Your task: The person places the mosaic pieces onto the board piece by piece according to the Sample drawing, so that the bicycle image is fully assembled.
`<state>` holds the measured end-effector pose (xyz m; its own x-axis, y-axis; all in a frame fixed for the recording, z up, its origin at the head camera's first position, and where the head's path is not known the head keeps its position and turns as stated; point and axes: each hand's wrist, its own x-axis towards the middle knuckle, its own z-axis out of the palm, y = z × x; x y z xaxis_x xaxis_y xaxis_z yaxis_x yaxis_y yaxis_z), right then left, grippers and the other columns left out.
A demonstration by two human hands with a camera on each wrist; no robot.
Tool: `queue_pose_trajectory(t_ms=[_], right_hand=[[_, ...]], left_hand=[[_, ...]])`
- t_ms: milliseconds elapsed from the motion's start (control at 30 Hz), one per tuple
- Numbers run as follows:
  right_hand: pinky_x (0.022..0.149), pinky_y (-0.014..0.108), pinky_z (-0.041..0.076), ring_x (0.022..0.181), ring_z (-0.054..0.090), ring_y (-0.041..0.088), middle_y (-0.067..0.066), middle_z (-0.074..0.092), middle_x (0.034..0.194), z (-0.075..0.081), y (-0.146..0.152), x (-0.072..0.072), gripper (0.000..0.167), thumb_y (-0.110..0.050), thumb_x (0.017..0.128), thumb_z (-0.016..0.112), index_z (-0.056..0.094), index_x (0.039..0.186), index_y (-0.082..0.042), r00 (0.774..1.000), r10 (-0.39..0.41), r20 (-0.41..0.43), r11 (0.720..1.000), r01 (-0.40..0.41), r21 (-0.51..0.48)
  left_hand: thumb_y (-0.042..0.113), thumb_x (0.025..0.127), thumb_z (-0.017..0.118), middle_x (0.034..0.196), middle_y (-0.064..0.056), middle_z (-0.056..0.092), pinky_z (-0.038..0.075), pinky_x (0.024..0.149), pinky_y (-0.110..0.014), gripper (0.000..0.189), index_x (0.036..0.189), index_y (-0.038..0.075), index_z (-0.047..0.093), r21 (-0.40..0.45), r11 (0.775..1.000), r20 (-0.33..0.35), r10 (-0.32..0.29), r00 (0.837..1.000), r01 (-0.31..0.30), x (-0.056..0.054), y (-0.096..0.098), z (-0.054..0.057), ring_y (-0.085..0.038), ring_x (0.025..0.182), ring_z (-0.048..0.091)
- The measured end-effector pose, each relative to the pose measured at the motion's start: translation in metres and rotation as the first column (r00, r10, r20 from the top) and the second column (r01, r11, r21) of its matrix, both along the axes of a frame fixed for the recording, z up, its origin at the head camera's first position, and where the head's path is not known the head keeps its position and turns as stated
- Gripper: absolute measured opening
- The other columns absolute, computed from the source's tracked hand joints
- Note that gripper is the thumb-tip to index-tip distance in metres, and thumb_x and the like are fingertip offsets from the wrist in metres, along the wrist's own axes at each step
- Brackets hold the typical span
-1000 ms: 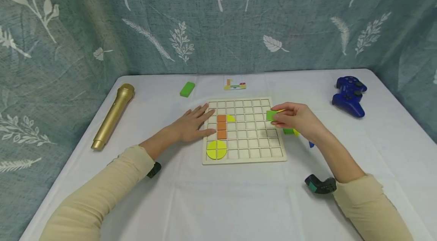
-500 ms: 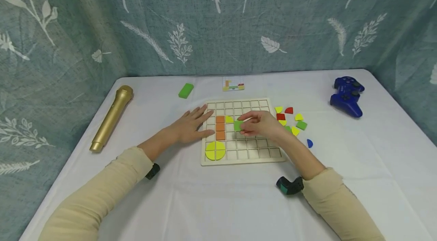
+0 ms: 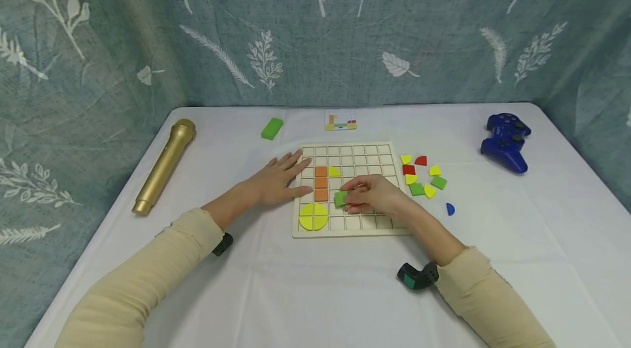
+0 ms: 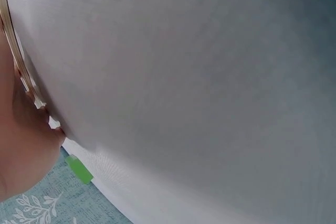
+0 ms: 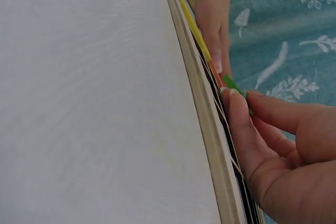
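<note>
A wooden grid board point(image 3: 352, 151) lies in the middle of the table in the head view. My left hand point(image 3: 276, 182) rests with spread, straight fingers over the board's left edge. My right hand point(image 3: 377, 196) pinches a green square tile point(image 3: 340, 198) between thumb and fingers, low over the grid, right of the lowest orange tile. In the right wrist view the green tile point(image 5: 233, 85) is tilted at the fingertips. Orange square tiles point(image 3: 321, 183) form a column on the board, with a yellow quarter-circle tile point(image 3: 334, 171) beside the top one. Below them, yellow quarter tiles make a circle point(image 3: 313, 216).
Right of the board lie several loose tiles, among them a red square point(image 3: 408, 170), a green square point(image 3: 439, 182) and a blue half-circle point(image 3: 451, 209). Behind it are a pattern card point(image 3: 340, 119) and a green block point(image 3: 272, 129). A gold microphone point(image 3: 165, 167) and blue game controller point(image 3: 505, 142) flank it.
My right hand has carried the green tile from the board's right edge leftward, then down nearer the orange column. The left hand has stayed in place.
</note>
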<state>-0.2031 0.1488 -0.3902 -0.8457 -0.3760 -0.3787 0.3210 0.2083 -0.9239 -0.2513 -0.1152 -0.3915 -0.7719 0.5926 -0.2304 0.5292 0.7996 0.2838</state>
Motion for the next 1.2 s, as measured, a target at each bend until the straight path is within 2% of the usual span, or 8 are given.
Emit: queue_pose_trajectory(t_ms=[233,400,567,700,967,1067,1200], right_hand=[[0.075,0.032,0.056,0.08,0.068,0.022,0.016,0.062,0.09,0.001,-0.002,0.004,0.025,0.001,0.09,0.064,0.062,0.115,0.004,0.999,-0.007,-0.033,0.999,0.008,0.032],[0.072,0.033,0.056,0.077,0.068,0.022,0.015,0.065,0.089,0.002,-0.002,0.008,0.022,-0.002,0.088,0.068,0.064,0.109,0.004,0.989,0.058,-0.136,0.994,-0.045,0.1],[0.069,0.031,0.056,0.073,0.067,0.02,0.01,0.066,0.084,0.002,-0.003,0.009,0.021,-0.01,0.086,0.072,0.067,0.104,0.0,0.97,0.114,-0.214,0.976,-0.069,0.207],[0.068,0.03,0.056,0.072,0.066,0.02,0.008,0.067,0.082,0.004,-0.005,0.01,0.02,-0.013,0.088,0.071,0.069,0.104,-0.001,0.966,0.131,-0.222,0.967,-0.075,0.242],[0.069,0.031,0.056,0.074,0.066,0.021,0.01,0.068,0.086,0.005,-0.003,0.009,0.026,-0.016,0.093,0.064,0.064,0.114,0.0,0.979,0.112,-0.173,0.977,-0.076,0.2],[0.072,0.032,0.056,0.079,0.066,0.022,0.011,0.068,0.092,0.008,0.002,0.006,0.028,-0.018,0.095,0.062,0.063,0.118,-0.002,0.978,0.155,-0.139,0.974,-0.128,0.185],[0.078,0.033,0.054,0.086,0.063,0.023,0.01,0.067,0.099,0.015,0.017,0.0,0.033,-0.021,0.096,0.061,0.061,0.123,-0.003,0.959,0.247,-0.137,0.956,-0.219,0.195]], left_hand=[[0.062,0.095,0.038,0.159,-0.009,-0.004,0.002,0.113,-0.052,0.08,0.155,0.019,0.009,0.0,1.0,0.003,0.0,1.0,0.0,0.0,0.002,0.001,-0.031,0.144,-0.001],[0.064,0.094,0.036,0.159,-0.007,-0.006,0.001,0.113,-0.051,0.08,0.155,0.021,0.007,-0.015,1.0,0.004,0.005,1.0,-0.005,-0.003,0.002,-0.002,-0.029,0.144,-0.003],[0.065,0.094,0.036,0.159,-0.007,-0.006,0.001,0.113,-0.05,0.08,0.155,0.021,0.007,-0.02,1.0,-0.002,0.002,1.0,-0.002,-0.005,0.001,-0.005,-0.028,0.144,-0.003],[0.064,0.094,0.036,0.159,-0.007,-0.006,0.001,0.113,-0.05,0.08,0.155,0.021,0.007,-0.021,1.0,0.0,0.001,1.0,-0.001,-0.005,0.001,-0.005,-0.028,0.144,-0.003],[0.064,0.095,0.037,0.159,-0.006,-0.006,0.0,0.113,-0.049,0.08,0.155,0.022,0.007,-0.031,0.999,0.007,0.009,1.0,-0.008,-0.004,0.002,-0.002,-0.028,0.144,-0.003],[0.064,0.095,0.037,0.159,-0.006,-0.006,0.001,0.113,-0.049,0.08,0.155,0.022,0.007,-0.031,0.999,0.007,0.008,1.0,-0.008,-0.003,0.002,-0.001,-0.028,0.144,-0.003],[0.063,0.095,0.037,0.159,-0.007,-0.006,0.001,0.113,-0.05,0.079,0.155,0.021,0.007,-0.024,1.0,0.012,0.002,1.0,-0.002,-0.002,0.002,0.001,-0.028,0.144,-0.003]])
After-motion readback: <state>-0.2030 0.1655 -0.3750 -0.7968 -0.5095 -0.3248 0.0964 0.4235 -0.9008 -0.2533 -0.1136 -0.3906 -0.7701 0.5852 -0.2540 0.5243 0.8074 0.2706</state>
